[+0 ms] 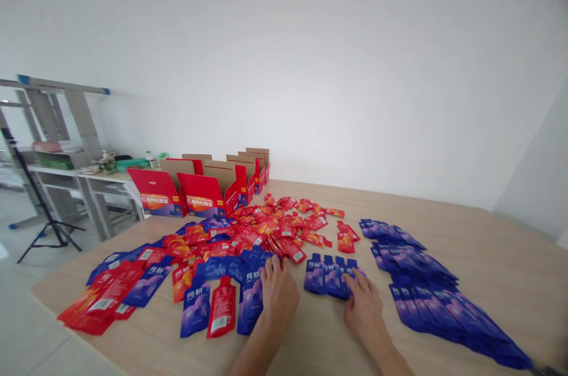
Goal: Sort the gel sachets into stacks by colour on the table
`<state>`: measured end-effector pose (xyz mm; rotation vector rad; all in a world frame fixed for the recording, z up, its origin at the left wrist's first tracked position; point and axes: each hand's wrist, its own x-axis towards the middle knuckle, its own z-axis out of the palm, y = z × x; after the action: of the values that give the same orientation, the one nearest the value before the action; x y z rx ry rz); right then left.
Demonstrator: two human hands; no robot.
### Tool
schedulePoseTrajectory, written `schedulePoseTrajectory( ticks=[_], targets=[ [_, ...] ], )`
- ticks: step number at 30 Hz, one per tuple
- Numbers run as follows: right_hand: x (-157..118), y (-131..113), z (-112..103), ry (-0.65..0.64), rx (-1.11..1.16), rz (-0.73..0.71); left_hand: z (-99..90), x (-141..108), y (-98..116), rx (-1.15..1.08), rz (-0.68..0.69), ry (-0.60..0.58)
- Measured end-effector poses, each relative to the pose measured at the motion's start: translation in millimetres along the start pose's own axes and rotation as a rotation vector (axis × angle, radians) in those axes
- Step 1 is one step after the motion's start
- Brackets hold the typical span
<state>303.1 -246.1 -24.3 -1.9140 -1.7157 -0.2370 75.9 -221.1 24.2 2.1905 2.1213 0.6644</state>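
My left hand (280,293) is at the near edge of the mixed pile, fingers bent over a blue spout pouch (251,299) with purple fruit printed on it. Its fingertips are partly hidden among other blue pouches. Beside that pouch lie a red pouch (222,308) and another blue pouch (195,311). To the right, several blue pouches overlap in a short row (326,276). My right hand (364,308) rests its spread fingers on the rightmost one, thumb by its lower edge.
Red pouches (284,225) heap mid-table. Overlapping blue pouches (444,308) form rows at the right; red pouches (106,296) are stacked at front left. Open red cartons (206,193) stand at the back left, before a white wall (355,68). A tripod (48,216) stands on the floor.
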Motion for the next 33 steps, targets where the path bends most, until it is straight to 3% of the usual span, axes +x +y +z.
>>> schedulePoseTrajectory(
  ticks=[5, 8, 12, 15, 19, 23, 27, 30, 33],
  targets=[
    [-8, -67, 4, -0.048, 0.224, -0.214, -17.2, 2, -31, 0.144, -0.243, 0.022],
    [-15, -96, 10, -0.087, 0.328, -0.277, -22.3, 3, -38, 0.147, -0.263, -0.032],
    [-20, -112, 18, -0.137, 0.436, -0.308, -32.1, 6, -39, 0.132, -0.236, -0.037],
    [-22, -117, 17, -0.158, 0.545, -0.295, -38.7, 8, -34, 0.085, -0.226, 0.000],
    [-24, -123, -1, -0.214, 0.781, -0.244, -40.8, 7, -14, -0.027, -0.143, 0.092],
    [-20, -126, -17, -0.335, 1.105, -0.079, -34.7, 9, 15, -0.166, -0.037, 0.154],
    [-11, -116, -14, -0.292, 1.330, 0.082, -20.4, 19, 34, -0.407, 0.080, 0.187],
    [-3, -99, -8, -0.287, 1.297, 0.249, -4.3, 28, 36, -0.700, 0.041, 0.138],
    [4, -80, -5, -0.261, 1.249, 0.324, 14.3, 30, 32, -0.996, -0.112, -0.047]
  ],
)
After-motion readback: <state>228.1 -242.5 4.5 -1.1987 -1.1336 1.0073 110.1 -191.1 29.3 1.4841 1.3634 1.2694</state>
